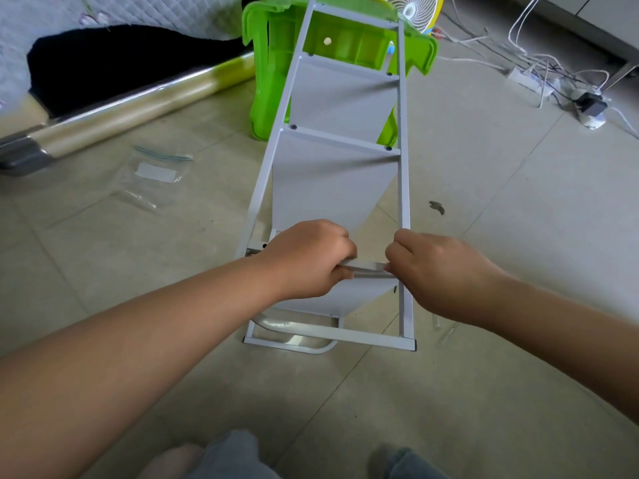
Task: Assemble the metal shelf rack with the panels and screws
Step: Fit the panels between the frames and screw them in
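Head view: white metal shelf rack [330, 183] lies on the tiled floor [501, 236], its far end at a green plastic stool [263, 81]. Left hand [311, 259] and right hand [437, 273] both grip the nearest panel's [332, 299] front edge. A clear zip bag [152, 183] lies flat, contents indiscernible.

A: Quick, left hand [311, 259]?
B: Knuckles up, fingers curled under, gripping the panel edge [368, 267]. Bare forearm comes in from near left, angled toward centre.
A: And right hand [441, 273]?
B: Same edge, fingers curled round it, knuckles up. Bare forearm enters from near right.
A: Hands touching?
B: No, just beside each other, small gap between. Wrists roughly straight, both arms stretched forward.
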`<state>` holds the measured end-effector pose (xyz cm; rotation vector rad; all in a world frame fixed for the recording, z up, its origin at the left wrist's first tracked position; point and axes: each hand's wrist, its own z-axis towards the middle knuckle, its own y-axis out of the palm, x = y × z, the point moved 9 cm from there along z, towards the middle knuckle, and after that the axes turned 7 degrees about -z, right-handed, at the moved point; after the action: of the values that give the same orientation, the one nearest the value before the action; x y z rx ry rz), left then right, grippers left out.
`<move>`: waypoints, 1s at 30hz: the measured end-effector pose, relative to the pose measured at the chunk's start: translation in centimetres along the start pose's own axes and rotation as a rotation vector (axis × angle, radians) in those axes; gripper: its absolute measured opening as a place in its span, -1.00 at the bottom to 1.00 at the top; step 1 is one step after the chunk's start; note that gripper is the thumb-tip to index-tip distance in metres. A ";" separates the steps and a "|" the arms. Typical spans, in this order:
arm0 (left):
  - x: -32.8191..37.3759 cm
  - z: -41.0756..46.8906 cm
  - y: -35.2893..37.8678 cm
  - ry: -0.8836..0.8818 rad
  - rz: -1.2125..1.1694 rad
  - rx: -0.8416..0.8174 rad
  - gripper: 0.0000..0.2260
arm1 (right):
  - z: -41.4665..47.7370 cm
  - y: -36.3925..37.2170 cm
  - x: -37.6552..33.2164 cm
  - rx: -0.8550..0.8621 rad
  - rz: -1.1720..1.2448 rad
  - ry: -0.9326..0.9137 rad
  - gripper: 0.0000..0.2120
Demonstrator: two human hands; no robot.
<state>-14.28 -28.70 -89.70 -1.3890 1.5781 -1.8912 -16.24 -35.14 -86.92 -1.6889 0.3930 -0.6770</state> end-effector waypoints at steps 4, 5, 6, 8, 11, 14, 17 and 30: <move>0.0 0.0 0.0 -0.012 0.020 -0.002 -0.71 | 0.3 -0.5 0.2 0.008 0.029 0.060 -0.66; -0.1 0.0 0.0 -0.017 0.020 -0.004 -0.71 | 0.6 -0.5 0.2 -0.023 0.034 0.090 -0.69; 0.0 0.0 0.0 -0.021 0.019 -0.006 -0.72 | 0.8 -0.3 0.1 -0.058 0.017 0.113 -0.74; 0.0 -0.1 0.0 -0.025 0.025 -0.008 -0.72 | 0.7 1.3 0.7 -0.228 -0.012 0.210 -0.80; 0.0 -0.2 0.0 -0.031 0.025 -0.010 -0.73 | 0.6 1.6 1.0 -0.362 0.028 0.300 -0.83; 0.1 -0.2 -0.1 -0.028 0.017 -0.007 -0.74 | 0.4 1.7 0.6 -0.425 0.015 0.235 -0.79; 0.1 -0.2 -0.3 -0.024 -0.010 0.005 -0.77 | -0.3 0.4 1.6 -0.364 0.071 0.249 -0.64; 0.0 -0.1 -0.3 -0.005 0.012 0.019 -0.72 | -0.1 -1.3 0.3 0.152 0.005 -0.160 -0.87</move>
<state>-14.23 -28.57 -89.45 -1.3717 1.5586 -1.8898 -16.18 -35.06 -85.57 -1.5840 0.2273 -0.5494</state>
